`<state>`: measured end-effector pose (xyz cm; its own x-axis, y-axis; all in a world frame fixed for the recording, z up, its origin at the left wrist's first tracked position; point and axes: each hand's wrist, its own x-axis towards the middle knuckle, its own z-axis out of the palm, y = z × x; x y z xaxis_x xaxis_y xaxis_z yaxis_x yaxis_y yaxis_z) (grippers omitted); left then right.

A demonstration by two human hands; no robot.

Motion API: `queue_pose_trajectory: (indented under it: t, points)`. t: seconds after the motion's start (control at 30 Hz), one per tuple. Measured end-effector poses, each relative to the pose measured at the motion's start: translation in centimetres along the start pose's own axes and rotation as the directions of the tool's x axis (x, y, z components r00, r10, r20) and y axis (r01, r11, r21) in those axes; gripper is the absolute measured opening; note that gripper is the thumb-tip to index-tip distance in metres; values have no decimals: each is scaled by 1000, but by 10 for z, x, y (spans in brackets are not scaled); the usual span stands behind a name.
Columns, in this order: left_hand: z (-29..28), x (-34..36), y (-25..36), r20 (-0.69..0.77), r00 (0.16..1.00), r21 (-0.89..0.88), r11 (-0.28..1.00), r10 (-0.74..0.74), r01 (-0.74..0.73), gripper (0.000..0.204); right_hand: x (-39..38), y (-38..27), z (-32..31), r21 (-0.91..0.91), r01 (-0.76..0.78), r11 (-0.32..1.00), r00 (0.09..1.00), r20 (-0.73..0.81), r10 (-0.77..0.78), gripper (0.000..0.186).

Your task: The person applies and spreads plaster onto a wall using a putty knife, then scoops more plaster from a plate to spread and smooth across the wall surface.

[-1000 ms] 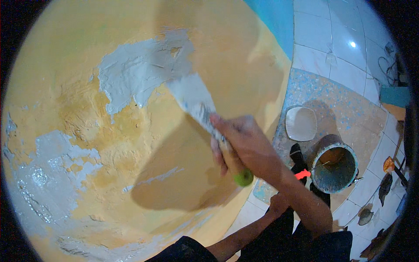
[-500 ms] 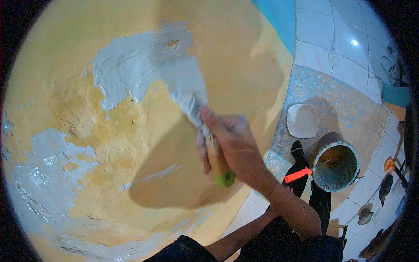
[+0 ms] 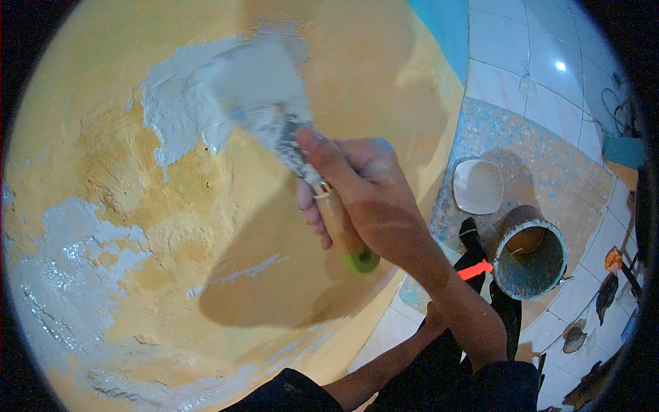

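Fingers (image 3: 311, 214) of right hand (image 3: 367, 182) curled round putty knife (image 3: 338, 223), thumb pressed near blade base. Handle wooden, green at end. Blade blurred, over grey filler patch (image 3: 173, 96) on yellow wall (image 3: 371, 75). Left hand (image 3: 436, 318) mostly hidden behind right forearm; finger state can't tell. Red handle (image 3: 475, 269) near it, beside bucket (image 3: 537, 278). White dish (image 3: 478, 187) above bucket in view.

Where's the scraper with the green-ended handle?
In the head view, the scraper is just left of centre, gripped in the right hand, its wide blade over the upper grey patch on the yellow surface.
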<state>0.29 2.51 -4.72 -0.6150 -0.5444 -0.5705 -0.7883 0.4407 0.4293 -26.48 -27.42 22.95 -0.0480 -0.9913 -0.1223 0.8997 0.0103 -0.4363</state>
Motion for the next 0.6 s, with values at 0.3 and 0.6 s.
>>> queue_pose_trajectory:
  t: [0.3,0.6]
  points:
    - [-24,21,28,-76,964,100,960,-253,260,25,13,7,-80,-799,13,601,968,-142,-209,49]
    - [-28,25,27,-76,964,87,962,-253,260,30,-126,137,-233,-734,-642,221,729,-674,-123,51]
